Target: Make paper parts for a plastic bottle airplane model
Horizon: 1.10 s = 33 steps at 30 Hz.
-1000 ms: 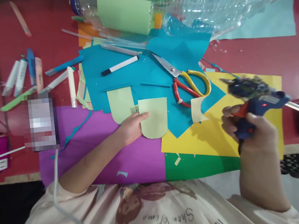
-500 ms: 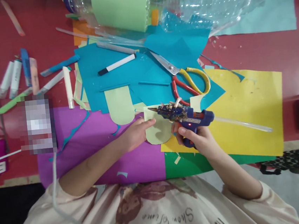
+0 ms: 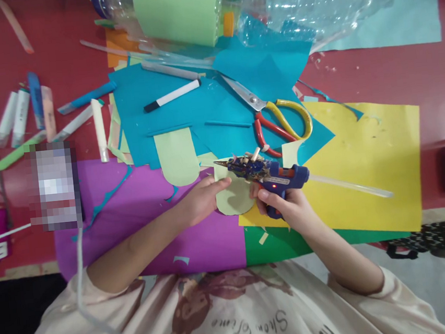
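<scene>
My right hand (image 3: 283, 203) is wrapped round the handle of a dark blue hot glue gun (image 3: 273, 178). Its nozzle points left, over the top edge of a pale green paper piece (image 3: 233, 200) with a rounded bottom. A clear glue stick (image 3: 350, 185) juts from the gun's back, and a small red light glows on its side. My left hand (image 3: 204, 200) pinches the left edge of that paper piece, thumb on top. A second pale green rounded piece (image 3: 177, 158) lies just beyond my left hand, on blue and purple paper.
Scissors (image 3: 268, 110) with red and yellow handles lie on blue paper (image 3: 185, 107), near a white marker (image 3: 172, 95). Clear plastic bottles (image 3: 289, 8) line the back. Several markers (image 3: 21, 118) and a pixelated device (image 3: 53, 186) with a cable are at left. Yellow paper (image 3: 371, 158) spreads at right.
My right hand has moved the glue gun a little to the left, so its nozzle now reaches past the paper piece's top left corner. My left hand stays nearly still.
</scene>
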Each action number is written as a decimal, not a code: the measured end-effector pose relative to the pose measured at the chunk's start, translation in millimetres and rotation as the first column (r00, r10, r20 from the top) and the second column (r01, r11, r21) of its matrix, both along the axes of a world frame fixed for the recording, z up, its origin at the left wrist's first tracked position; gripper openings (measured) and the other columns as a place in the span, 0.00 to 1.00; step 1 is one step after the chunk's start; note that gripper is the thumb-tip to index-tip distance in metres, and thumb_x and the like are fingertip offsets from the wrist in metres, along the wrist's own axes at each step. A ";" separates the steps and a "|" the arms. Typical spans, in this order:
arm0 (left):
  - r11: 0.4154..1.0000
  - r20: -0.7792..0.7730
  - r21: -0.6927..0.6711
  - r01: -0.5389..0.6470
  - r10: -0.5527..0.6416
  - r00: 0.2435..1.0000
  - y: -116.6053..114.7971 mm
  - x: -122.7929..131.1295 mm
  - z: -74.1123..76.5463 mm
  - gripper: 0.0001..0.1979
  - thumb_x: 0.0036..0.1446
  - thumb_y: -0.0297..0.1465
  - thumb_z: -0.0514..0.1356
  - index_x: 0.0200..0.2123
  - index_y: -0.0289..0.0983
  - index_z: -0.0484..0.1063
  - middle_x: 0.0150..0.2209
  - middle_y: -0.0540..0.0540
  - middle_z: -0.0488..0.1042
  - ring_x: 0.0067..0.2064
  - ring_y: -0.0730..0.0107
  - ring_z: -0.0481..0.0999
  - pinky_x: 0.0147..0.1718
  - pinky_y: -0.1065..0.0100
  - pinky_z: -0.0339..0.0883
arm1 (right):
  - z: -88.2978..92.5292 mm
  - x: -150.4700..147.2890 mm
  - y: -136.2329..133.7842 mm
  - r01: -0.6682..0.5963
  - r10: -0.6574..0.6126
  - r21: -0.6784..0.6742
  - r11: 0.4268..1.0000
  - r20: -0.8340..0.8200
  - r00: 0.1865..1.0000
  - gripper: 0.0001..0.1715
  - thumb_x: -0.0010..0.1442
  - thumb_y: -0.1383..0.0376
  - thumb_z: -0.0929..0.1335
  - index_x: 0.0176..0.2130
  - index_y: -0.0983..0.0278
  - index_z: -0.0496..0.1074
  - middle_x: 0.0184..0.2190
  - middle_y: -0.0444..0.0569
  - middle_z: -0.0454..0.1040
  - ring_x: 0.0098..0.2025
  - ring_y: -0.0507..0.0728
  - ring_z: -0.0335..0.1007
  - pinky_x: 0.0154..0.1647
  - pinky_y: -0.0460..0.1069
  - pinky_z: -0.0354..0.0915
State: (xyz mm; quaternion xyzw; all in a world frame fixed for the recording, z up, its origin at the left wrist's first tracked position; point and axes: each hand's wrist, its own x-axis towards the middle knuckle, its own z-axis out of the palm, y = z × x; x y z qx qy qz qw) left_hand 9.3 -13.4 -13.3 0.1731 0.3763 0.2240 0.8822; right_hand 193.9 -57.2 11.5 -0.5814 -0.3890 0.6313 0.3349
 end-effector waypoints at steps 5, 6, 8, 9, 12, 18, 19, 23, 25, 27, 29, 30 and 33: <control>1.000 -0.023 -0.004 -0.010 0.010 1.000 -1.3 -0.3 -0.7 0.13 0.50 0.38 0.68 0.33 0.34 0.77 0.34 0.42 0.82 0.42 0.56 0.80 0.46 0.60 0.67 | -0.7 -0.4 -0.5 -0.008 0.008 0.008 1.000 0.022 1.000 0.28 0.49 0.42 0.71 0.24 0.64 0.69 0.15 0.45 0.68 0.18 0.50 0.61 0.19 0.46 0.59; 1.000 -0.025 -0.004 -0.004 0.004 1.000 -1.5 -0.6 -0.9 0.13 0.50 0.38 0.69 0.33 0.34 0.77 0.35 0.41 0.82 0.43 0.55 0.80 0.46 0.59 0.67 | -0.6 -0.6 -0.4 -0.008 0.008 0.012 1.000 0.023 1.000 0.28 0.49 0.42 0.71 0.24 0.64 0.69 0.15 0.45 0.68 0.18 0.50 0.61 0.19 0.46 0.59; 1.000 -0.027 0.002 0.002 -0.002 1.000 -1.5 -1.2 -1.1 0.14 0.50 0.39 0.68 0.34 0.34 0.77 0.35 0.41 0.82 0.44 0.54 0.80 0.47 0.59 0.67 | -0.3 -0.7 -0.2 -0.009 0.008 0.016 1.000 0.026 1.000 0.28 0.49 0.42 0.71 0.23 0.64 0.69 0.15 0.45 0.68 0.18 0.50 0.61 0.19 0.46 0.59; 1.000 -0.027 0.006 0.001 -0.001 1.000 -1.4 -1.4 -1.0 0.14 0.50 0.39 0.68 0.34 0.34 0.77 0.35 0.41 0.82 0.44 0.54 0.80 0.47 0.59 0.67 | -0.2 -0.7 -0.1 -0.010 0.009 0.016 1.000 0.030 1.000 0.28 0.49 0.42 0.71 0.23 0.64 0.69 0.15 0.45 0.68 0.18 0.50 0.61 0.19 0.47 0.59; 1.000 -0.016 0.010 -0.005 0.005 1.000 -0.5 -1.2 -0.5 0.13 0.50 0.38 0.68 0.33 0.34 0.77 0.34 0.42 0.82 0.42 0.56 0.80 0.46 0.59 0.67 | -0.1 -0.4 -0.1 -0.017 0.016 0.023 1.000 0.043 0.999 0.28 0.50 0.42 0.70 0.22 0.63 0.68 0.15 0.45 0.68 0.18 0.50 0.61 0.20 0.47 0.60; 1.000 -0.018 -0.013 -0.013 0.013 1.000 0.2 -0.1 0.3 0.13 0.48 0.38 0.70 0.32 0.34 0.78 0.33 0.43 0.82 0.39 0.58 0.80 0.43 0.62 0.68 | 0.4 -0.3 -0.1 -0.023 0.021 0.045 0.999 0.043 0.999 0.28 0.51 0.43 0.70 0.22 0.63 0.67 0.15 0.44 0.67 0.19 0.51 0.62 0.21 0.48 0.61; 1.000 -0.022 -0.015 -0.014 0.014 1.000 0.1 0.0 0.4 0.13 0.48 0.38 0.70 0.32 0.34 0.78 0.33 0.43 0.82 0.39 0.58 0.80 0.43 0.62 0.68 | 0.7 -0.3 0.0 -0.024 0.022 0.045 0.999 0.044 0.999 0.27 0.52 0.43 0.70 0.22 0.63 0.67 0.15 0.44 0.67 0.19 0.51 0.62 0.21 0.48 0.61; 1.000 -0.023 -0.020 -0.019 0.018 1.000 -0.5 0.0 1.0 0.13 0.48 0.38 0.70 0.32 0.34 0.78 0.33 0.43 0.82 0.39 0.58 0.80 0.43 0.62 0.68 | 3.0 -0.4 0.8 -0.022 0.021 0.028 0.999 0.047 0.999 0.27 0.51 0.44 0.70 0.22 0.63 0.67 0.15 0.44 0.67 0.19 0.51 0.62 0.21 0.47 0.61; 1.000 -0.019 -0.018 -0.020 0.019 1.000 -0.7 -0.1 1.5 0.13 0.48 0.38 0.70 0.32 0.34 0.78 0.33 0.43 0.82 0.38 0.60 0.80 0.43 0.62 0.68 | 4.1 -0.2 1.0 -0.015 0.014 0.021 1.000 0.039 0.999 0.26 0.50 0.44 0.71 0.22 0.63 0.67 0.15 0.44 0.67 0.19 0.50 0.62 0.21 0.47 0.61; 1.000 -0.012 -0.018 -0.024 0.024 1.000 -0.6 -0.3 1.5 0.14 0.48 0.38 0.70 0.32 0.34 0.78 0.33 0.43 0.82 0.37 0.62 0.79 0.42 0.64 0.68 | 4.4 0.1 0.8 -0.004 0.003 0.020 1.000 0.023 1.000 0.25 0.50 0.45 0.72 0.24 0.63 0.67 0.16 0.44 0.68 0.19 0.50 0.62 0.21 0.47 0.62; 0.999 -0.006 -0.026 -0.027 0.027 1.000 -0.5 -0.3 0.7 0.14 0.46 0.39 0.71 0.31 0.34 0.78 0.33 0.43 0.82 0.36 0.63 0.79 0.41 0.64 0.68 | 3.8 0.7 0.2 0.003 -0.004 0.028 1.000 0.008 1.000 0.24 0.51 0.46 0.71 0.25 0.64 0.68 0.16 0.44 0.67 0.19 0.51 0.62 0.21 0.47 0.62; 0.999 -0.006 -0.032 -0.030 0.030 1.000 -0.5 -0.3 -0.1 0.15 0.45 0.39 0.72 0.32 0.34 0.78 0.33 0.43 0.82 0.36 0.63 0.80 0.41 0.65 0.68 | 3.4 1.1 -0.2 0.005 -0.005 0.034 0.999 0.003 1.000 0.23 0.51 0.47 0.71 0.25 0.64 0.68 0.16 0.44 0.67 0.19 0.51 0.62 0.21 0.47 0.62; 0.998 -0.010 -0.043 -0.039 0.038 0.999 -0.6 -0.3 -3.1 0.17 0.43 0.39 0.73 0.33 0.34 0.79 0.33 0.43 0.82 0.37 0.61 0.80 0.40 0.65 0.69 | 2.2 2.3 -1.0 0.000 0.000 0.052 0.999 0.001 1.000 0.22 0.53 0.48 0.71 0.24 0.64 0.67 0.16 0.43 0.67 0.19 0.50 0.62 0.21 0.46 0.62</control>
